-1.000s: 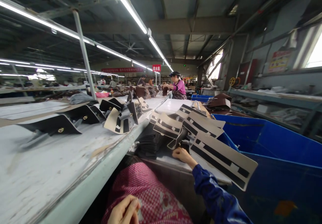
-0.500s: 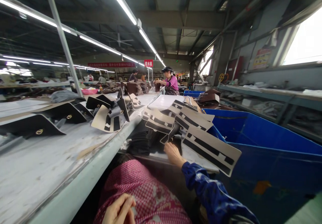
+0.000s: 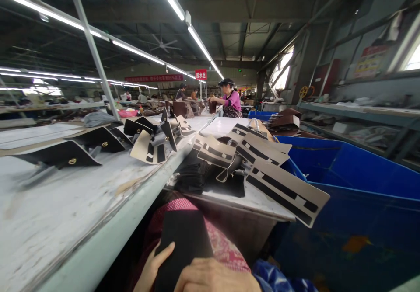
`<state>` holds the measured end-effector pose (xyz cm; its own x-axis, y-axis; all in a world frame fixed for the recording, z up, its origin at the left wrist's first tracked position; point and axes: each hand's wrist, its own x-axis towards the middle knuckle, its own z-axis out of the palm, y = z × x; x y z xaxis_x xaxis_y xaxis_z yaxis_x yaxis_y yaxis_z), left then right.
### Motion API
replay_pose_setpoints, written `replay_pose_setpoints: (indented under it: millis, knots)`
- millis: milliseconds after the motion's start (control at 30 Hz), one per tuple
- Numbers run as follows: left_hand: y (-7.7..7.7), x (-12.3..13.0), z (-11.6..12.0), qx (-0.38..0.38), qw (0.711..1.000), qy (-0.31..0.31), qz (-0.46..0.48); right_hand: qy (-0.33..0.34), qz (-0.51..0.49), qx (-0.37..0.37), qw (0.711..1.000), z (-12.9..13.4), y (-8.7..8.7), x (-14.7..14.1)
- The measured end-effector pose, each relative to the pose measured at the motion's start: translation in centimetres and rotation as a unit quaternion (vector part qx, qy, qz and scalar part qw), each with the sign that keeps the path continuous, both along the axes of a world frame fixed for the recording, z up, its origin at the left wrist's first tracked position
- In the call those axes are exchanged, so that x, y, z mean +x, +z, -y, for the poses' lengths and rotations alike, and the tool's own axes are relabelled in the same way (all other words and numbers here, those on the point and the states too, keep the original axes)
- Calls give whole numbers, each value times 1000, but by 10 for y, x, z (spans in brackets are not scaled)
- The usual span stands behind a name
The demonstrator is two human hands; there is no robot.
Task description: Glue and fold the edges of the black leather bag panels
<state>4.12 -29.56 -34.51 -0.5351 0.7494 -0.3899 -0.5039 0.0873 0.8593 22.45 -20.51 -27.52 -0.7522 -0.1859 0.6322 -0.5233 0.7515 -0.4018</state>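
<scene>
A flat black rectangular panel (image 3: 183, 235) stands tilted over my lap, in front of the pink checked apron (image 3: 226, 244). My left hand (image 3: 151, 263) grips its left side, thumb lying across the front face. Low in the view, my right hand (image 3: 216, 276) has its fingers curled over the panel's lower right part; the fingertips are partly hidden. Ahead on the side table lie a stack of black pieces (image 3: 188, 178) and several beige panels with black strips (image 3: 285, 193). A black piece with a small metal fitting (image 3: 232, 169) rests among them.
On the long white table (image 3: 82, 204) at left, several black flaps with gold-coloured clasps (image 3: 98, 139) lie beside a beige piece (image 3: 141, 145). A large blue bin (image 3: 357, 204) stands at right. Farther ahead, a co-worker in a purple top (image 3: 232, 99) handles a brown piece.
My right hand has drawn back from the side table to my lap. A black panel is now between my hands; my left hand has gone from resting with bent fingers to gripping it.
</scene>
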Motion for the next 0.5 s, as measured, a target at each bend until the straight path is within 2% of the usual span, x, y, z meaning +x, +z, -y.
replay_pose_setpoints:
  millis: [33,67,100,167,200,233,267,367,433,500]
  knots:
    - [2,-4,2,-1,1000,5,0,-7,4,-53,999,0,-2,-2]
    - [4,-6,4,-2,1000,11,-4,-43,6,-127,991,-5,-5,-3]
    - [7,-7,6,-1,1000,20,-12,-102,7,-216,971,-12,-9,-5]
    - [13,-5,7,1,999,36,-33,-240,4,-382,892,-33,-18,-7]
    - [16,-2,7,0,998,43,-46,-285,7,-433,855,-44,-22,-7]
    - [20,1,7,3,997,46,-61,-306,13,-465,830,-54,-26,-7]
    - [25,5,6,8,996,44,-78,-306,25,-493,814,-63,-30,-7]
    - [48,14,1,24,989,-2,-145,-235,58,-593,768,-75,-34,-8]
    - [71,11,-5,41,976,-43,-208,-183,60,-657,729,-74,-32,-11]
    - [96,2,-12,67,949,-46,-306,-142,31,-691,708,-70,-26,-15]
